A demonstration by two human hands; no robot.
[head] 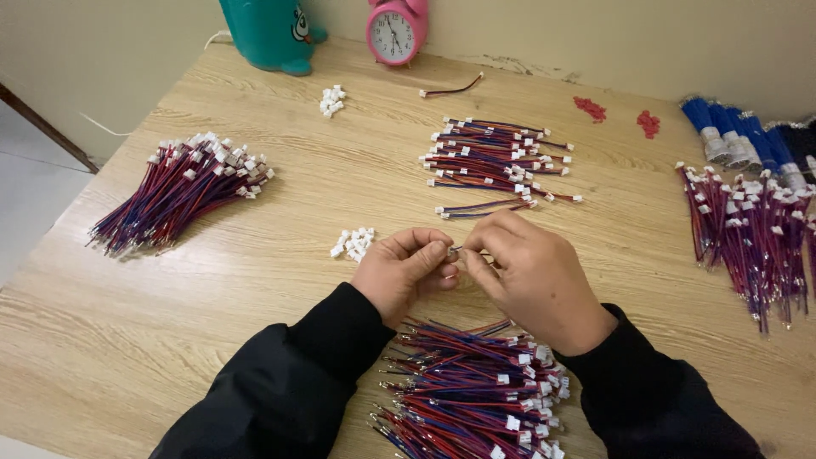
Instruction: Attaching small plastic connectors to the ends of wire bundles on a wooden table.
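My left hand (406, 272) and my right hand (525, 274) meet at the fingertips over the wooden table (280, 255). Between them they pinch a small white connector and the end of a thin wire (454, 250); most of it is hidden by my fingers. Right under my wrists lies a heap of red and blue wires with white connectors (476, 391). A small pile of loose white connectors (353, 243) sits just left of my left hand. Another spread of finished-looking wires (497, 161) lies beyond my hands.
A bundle of red-blue wires (174, 194) lies at the left, another (752, 234) at the right. Blue spools (735, 136) stand at the back right, two red clumps (620, 116) near them. A pink alarm clock (395, 31), a teal toy (272, 32), more white connectors (332, 99) and one loose wire (452, 87) sit at the back.
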